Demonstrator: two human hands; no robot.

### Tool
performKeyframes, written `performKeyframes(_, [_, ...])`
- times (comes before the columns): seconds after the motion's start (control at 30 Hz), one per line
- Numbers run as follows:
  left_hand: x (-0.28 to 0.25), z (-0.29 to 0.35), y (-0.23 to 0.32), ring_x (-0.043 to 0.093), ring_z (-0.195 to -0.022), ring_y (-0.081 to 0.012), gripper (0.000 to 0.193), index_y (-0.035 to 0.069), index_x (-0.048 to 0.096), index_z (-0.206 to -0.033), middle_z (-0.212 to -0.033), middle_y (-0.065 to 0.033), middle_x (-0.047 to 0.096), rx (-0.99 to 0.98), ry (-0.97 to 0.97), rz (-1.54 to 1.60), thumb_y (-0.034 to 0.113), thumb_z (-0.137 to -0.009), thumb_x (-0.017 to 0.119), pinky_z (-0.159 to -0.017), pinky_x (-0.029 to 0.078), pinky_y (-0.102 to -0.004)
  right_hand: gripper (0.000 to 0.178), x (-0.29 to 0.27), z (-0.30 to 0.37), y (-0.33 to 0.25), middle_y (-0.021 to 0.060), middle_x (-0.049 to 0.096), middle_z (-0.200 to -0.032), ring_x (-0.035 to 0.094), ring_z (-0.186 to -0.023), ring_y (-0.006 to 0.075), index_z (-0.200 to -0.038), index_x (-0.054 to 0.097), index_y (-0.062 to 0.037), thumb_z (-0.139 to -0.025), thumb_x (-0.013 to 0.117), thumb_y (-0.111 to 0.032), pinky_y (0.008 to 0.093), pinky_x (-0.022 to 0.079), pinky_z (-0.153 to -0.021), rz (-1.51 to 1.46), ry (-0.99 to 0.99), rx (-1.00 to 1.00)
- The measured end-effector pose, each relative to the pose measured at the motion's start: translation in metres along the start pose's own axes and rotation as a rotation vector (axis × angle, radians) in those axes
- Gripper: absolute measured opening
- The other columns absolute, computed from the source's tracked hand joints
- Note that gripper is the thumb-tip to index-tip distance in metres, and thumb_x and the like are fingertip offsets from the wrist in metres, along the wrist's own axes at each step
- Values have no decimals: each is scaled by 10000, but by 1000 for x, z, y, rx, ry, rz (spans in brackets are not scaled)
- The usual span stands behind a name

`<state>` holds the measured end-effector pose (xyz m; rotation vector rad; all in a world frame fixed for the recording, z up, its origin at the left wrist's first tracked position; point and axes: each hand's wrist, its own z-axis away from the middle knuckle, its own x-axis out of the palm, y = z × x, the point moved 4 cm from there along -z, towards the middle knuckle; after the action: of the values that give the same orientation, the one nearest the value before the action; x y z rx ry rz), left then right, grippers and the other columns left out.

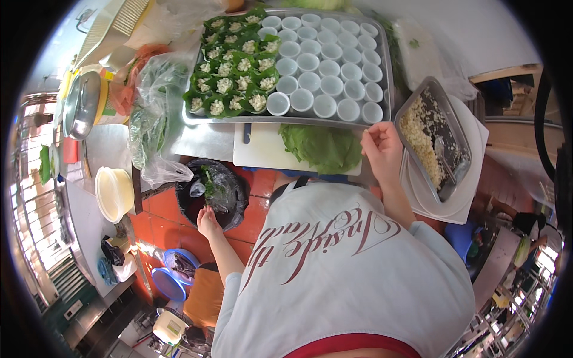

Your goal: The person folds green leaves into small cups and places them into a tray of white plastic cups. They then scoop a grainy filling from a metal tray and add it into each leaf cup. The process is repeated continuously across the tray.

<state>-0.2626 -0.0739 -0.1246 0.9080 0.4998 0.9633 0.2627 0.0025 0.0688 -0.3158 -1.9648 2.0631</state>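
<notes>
My left hand [209, 222] reaches down over a bin lined with a black bag [242, 203]. Its fingers are closed at the end of a strip of green leaf scrap [208, 190], though the contact is small. Close to the metal tray's front rim, my right hand [383, 145] has its fingers curled in a pinch; whatever they hold is hidden. Beside it, large green leaves [322, 149] lie on a white cutting board [258, 156]. The tray [239, 119] carries rows of small white cups [309, 82]; those on its left hold leaf pieces topped with white filling [224, 85].
Right of my right hand, a metal pan [458, 119] holds chopped pale filling [421, 134] and a spoon [444, 162]. A dark-handled knife [246, 133] lies by the board. Left are a plastic bag of greens [155, 119] and a cream tub [114, 194]. Blue basins [169, 283] stand behind.
</notes>
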Motion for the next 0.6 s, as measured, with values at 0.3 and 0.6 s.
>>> performKeyframes(0.3, [50, 17, -46, 603, -838, -157, 380, 37, 493, -1178, -986, -81, 614, -118, -376, -415, 87, -816, 593, -674, 481, -271, 285, 80, 6, -22, 77, 556, -918, 562, -839, 245, -972, 567, -53, -724, 681, -138, 336, 462, -703, 335, -566, -286])
performKeyframes(0.6, [116, 140, -108, 600, -785, -113, 222, -17, 559, -1063, -930, -79, 633, -93, -879, -617, 81, -864, 559, -698, 472, -217, 205, 37, 5, 31, 95, 502, -839, 522, -829, 285, -816, 517, -44, -709, 674, -121, 383, 440, -691, 749, -352, -391])
